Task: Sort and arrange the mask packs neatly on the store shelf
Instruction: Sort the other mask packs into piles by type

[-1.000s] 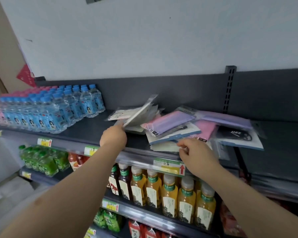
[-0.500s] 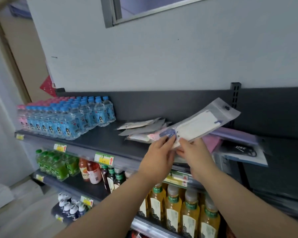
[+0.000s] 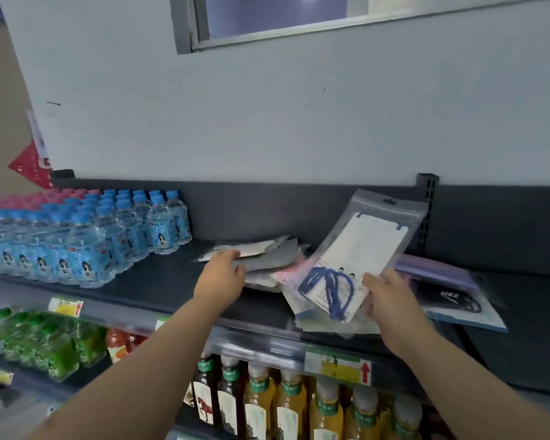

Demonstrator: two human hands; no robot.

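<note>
Gripping anything with that right hand (image 3: 391, 296)?

Yes, I am pinching the clear plastic pack of a white mask with blue straps (image 3: 362, 249) by its lower corner, thumb in front, fingers behind. It is tilting up above the heap of packs (image 3: 324, 325) on the dark grey metal shelf (image 3: 159, 287).

And the left hand (image 3: 223, 276)?

It is lying on the flat grey pack (image 3: 267, 260) at the heap's left end. I cannot tell whether it is clasping or only touching, because my fingertips are blurring into the packs.

Anything else unclear?

The pink pack (image 3: 286, 274) is showing only an edge.
</note>
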